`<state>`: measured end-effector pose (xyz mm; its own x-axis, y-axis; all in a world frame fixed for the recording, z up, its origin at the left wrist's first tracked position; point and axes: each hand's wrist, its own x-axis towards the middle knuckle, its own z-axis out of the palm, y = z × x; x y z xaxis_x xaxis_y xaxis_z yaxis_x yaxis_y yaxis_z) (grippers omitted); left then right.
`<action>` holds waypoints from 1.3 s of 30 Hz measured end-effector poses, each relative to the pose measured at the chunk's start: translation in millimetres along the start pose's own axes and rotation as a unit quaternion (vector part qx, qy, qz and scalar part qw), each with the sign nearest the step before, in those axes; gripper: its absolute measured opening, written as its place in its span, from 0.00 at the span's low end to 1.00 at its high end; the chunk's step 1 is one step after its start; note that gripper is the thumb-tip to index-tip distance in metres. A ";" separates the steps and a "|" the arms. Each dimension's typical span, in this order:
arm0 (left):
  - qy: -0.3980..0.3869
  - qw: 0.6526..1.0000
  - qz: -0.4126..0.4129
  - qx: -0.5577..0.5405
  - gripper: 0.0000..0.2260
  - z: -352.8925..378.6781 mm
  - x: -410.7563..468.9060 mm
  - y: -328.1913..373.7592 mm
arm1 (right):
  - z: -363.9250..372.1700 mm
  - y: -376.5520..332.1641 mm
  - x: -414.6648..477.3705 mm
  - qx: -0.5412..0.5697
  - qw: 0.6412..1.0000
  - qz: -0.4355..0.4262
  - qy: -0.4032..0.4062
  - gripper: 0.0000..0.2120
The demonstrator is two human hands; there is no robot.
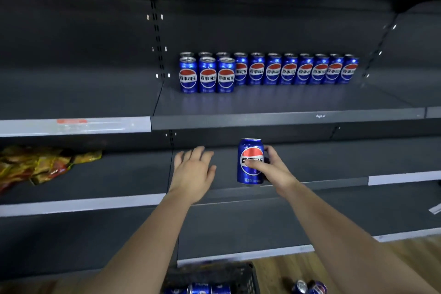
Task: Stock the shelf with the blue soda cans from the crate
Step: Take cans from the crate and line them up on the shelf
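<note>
The blue soda can (250, 161) stands upright in the air, in front of the lower dark shelves and below the shelf (286, 118) that carries the other cans. The right hand (274, 169) grasps it from the right side, with the thumb across the label and the fingers curled behind. The left hand (193, 169) is near the can on its left, apart from it, with straight, relaxed fingers and nothing in it. On the shelf above, a long row of cans (296, 70) stands at the back, and three front cans (207, 75) stand before its left end. At the bottom edge, the black crate (214, 274) holds more cans, and two loose cans (310, 287) lie on the wooden floor (358, 258) to the right of it. Colourful snack packets (35, 167) lie on a shelf at the left.
</note>
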<state>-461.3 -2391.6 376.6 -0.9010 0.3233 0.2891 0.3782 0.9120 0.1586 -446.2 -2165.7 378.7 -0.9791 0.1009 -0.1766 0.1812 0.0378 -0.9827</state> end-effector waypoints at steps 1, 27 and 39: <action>0.010 1.000 0.008 -0.002 0.19 -3.3 5.2 0.4 | -3.2 -7.7 2.3 0.001 1.000 -0.008 -0.006 0.25; 0.067 0.997 -0.012 0.030 0.16 -7.2 172.5 54.3 | -97.1 -126.7 159.8 -0.035 0.983 -0.175 0.030 0.33; 0.148 0.983 -0.088 0.058 0.22 29.5 208.6 59.2 | -101.9 -109.0 221.4 -0.098 0.975 -0.198 -0.022 0.38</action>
<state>-633.1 -2262.7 418.5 -0.8423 0.0865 0.5320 0.1800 0.9755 0.1266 -673.3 -2046.2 452.3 -0.9783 -0.0031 0.2073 -0.2013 0.2540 -0.9460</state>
